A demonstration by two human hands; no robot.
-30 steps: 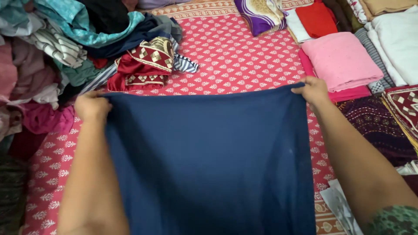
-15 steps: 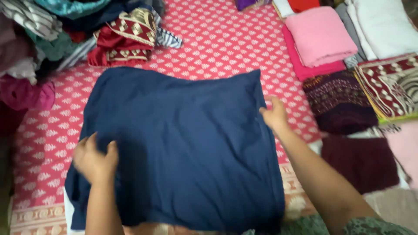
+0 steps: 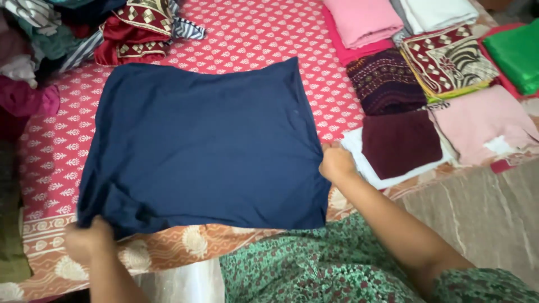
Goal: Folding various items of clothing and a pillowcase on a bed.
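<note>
A navy blue cloth [image 3: 202, 140] lies spread flat on a red printed bedsheet [image 3: 269, 33]. My left hand [image 3: 87, 238] grips its near left corner, where the fabric bunches up. My right hand [image 3: 336, 163] pinches the cloth's right edge near the lower corner. Both forearms reach in from below, over my green patterned garment [image 3: 314, 264].
Folded clothes lie in stacks at the right: a maroon piece [image 3: 401, 143], pale pink fabric [image 3: 483, 123], a dark embroidered piece [image 3: 384, 81], green cloth [image 3: 519, 53]. A heap of unfolded clothes [image 3: 50, 39] fills the far left. A stone floor [image 3: 477, 207] shows at the lower right.
Both hands have slid down the cloth toward me, from its far corners to its near left corner and right edge. The cloth now lies flatter, and the view has shifted right.
</note>
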